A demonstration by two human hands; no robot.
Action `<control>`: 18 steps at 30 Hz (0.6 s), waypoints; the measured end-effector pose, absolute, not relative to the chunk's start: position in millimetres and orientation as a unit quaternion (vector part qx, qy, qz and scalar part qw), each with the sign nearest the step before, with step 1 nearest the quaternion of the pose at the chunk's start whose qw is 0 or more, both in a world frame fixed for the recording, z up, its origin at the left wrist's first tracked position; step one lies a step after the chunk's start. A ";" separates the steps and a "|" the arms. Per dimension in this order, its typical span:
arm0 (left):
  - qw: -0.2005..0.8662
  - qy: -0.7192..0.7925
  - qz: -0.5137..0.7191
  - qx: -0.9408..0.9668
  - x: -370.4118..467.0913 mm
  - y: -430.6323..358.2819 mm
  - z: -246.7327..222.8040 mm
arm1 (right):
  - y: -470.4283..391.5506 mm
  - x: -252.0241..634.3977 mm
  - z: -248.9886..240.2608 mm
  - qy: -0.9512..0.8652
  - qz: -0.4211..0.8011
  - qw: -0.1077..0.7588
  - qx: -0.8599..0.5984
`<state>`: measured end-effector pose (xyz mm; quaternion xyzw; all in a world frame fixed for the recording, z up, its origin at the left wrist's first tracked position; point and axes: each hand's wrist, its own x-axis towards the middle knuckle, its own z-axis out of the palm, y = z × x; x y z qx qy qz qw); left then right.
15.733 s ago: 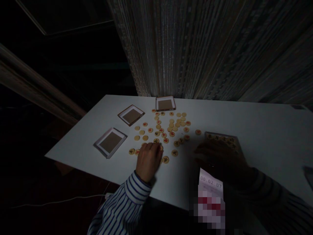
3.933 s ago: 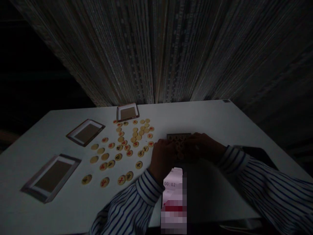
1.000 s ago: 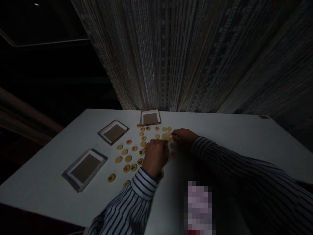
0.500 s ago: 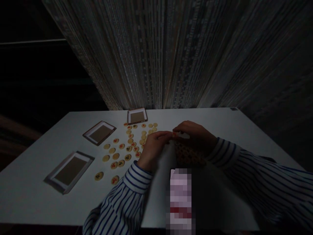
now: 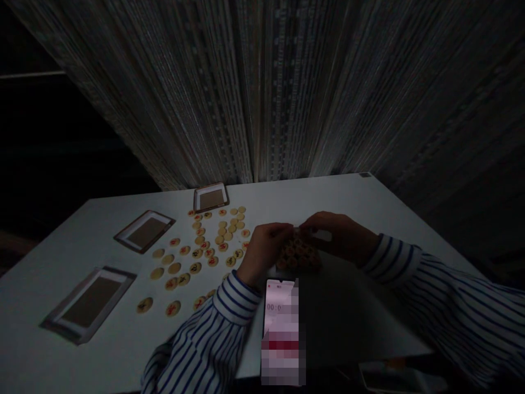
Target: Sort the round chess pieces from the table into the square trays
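My left hand (image 5: 266,249) and my right hand (image 5: 342,232) meet at their fingertips over the right half of the table. Both are closed in a pinch around a small round xiangqi piece (image 5: 296,231), mostly covered by the fingers. Right below them rises a stacked pile of xiangqi pieces (image 5: 298,256), dim in shadow, its upper part partly hidden by my hands. To the left of my left hand, many loose xiangqi pieces (image 5: 196,267) lie scattered, some showing red or black characters and others blank side up.
A lit phone (image 5: 281,317) is in front of the pile. Three shallow trays stand on the white table (image 5: 328,194): one at the back (image 5: 210,197), one at mid left (image 5: 145,231), one at front left (image 5: 88,305). A strand curtain (image 5: 262,98) hangs behind.
The view has swung a little to the right, so trays and loose pieces sit further left. My hands stay together at the piece, and more of the pile and the phone show.
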<state>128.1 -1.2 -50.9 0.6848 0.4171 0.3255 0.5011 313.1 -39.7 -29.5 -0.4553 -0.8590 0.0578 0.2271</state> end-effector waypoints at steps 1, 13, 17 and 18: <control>0.453 0.436 0.318 0.710 127.0 -0.2 -54.3 | -40.6 315.7 -34.5 -0.852 0.063 0.212 -0.475; 0.223 0.475 0.213 0.824 109.7 1.2 -81.1 | -32.5 330.2 -66.7 -0.804 0.127 0.007 -0.581; 0.215 0.471 0.215 0.828 108.4 2.6 -80.7 | -29.5 331.1 -67.6 -0.807 0.119 -0.019 -0.579; 0.213 0.471 0.216 0.828 108.0 3.1 -80.7 | -28.9 331.2 -68.1 -0.808 0.116 -0.023 -0.578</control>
